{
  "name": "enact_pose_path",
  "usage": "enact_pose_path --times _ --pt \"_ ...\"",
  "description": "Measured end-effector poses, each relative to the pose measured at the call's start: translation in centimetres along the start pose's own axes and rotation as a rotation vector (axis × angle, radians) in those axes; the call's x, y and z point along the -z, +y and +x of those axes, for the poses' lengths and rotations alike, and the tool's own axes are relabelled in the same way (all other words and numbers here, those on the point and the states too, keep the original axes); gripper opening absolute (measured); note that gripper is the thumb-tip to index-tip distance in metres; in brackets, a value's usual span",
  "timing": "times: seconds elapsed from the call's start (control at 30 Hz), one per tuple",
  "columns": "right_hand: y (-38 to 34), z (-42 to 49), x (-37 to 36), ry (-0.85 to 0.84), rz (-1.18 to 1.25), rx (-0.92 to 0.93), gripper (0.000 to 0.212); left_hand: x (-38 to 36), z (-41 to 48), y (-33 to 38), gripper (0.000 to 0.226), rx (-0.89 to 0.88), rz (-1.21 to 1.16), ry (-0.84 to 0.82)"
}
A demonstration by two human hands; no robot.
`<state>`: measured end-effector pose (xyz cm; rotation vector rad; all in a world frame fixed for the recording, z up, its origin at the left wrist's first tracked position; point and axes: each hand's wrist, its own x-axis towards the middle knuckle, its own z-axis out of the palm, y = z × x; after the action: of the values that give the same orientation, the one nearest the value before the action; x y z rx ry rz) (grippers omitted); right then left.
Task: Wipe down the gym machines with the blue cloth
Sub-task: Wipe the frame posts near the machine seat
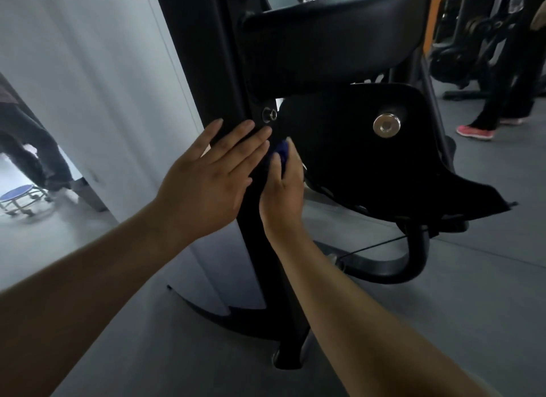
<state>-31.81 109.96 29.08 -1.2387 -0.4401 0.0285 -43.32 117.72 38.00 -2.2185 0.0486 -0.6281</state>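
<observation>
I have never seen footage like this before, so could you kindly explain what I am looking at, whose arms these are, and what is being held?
This is one picture from a camera worn on a person's head, looking forward and down, so the two bare arms are the wearer's own. They stand at a black gym machine. The left hand lies flat and open against the machine's upright post. The right hand is closed around a bunched blue cloth, of which only a small part shows, pressed at the post beside a black side plate. Above is a padded black seat. Another person's legs and a pink shoe appear at the far right.
</observation>
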Motion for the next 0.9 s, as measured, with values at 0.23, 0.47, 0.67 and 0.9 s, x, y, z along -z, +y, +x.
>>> enact_pose_path --times 0.23,0.47,0.67,0.9 --pt "2.2 -2.7 0.4 -0.005 -0.091 0.046 0.053 0.3 0.1 -0.4 0.065 -0.022 -0.002 -0.023" --pt "0.6 -1.2 -0.6 -0.06 -0.107 0.191 0.055 0.6 0.1 0.1 0.068 -0.025 0.017 -0.09" --pt "2.7 -7.0 -0.6 -0.084 -0.267 0.255 0.062 0.2 -0.1 -0.7 0.074 -0.067 0.046 -0.079" --pt "1.2 -3.5 -2.4 0.081 -0.097 0.113 0.054 0.6 0.1 -0.8 0.073 -0.066 0.025 -0.077"
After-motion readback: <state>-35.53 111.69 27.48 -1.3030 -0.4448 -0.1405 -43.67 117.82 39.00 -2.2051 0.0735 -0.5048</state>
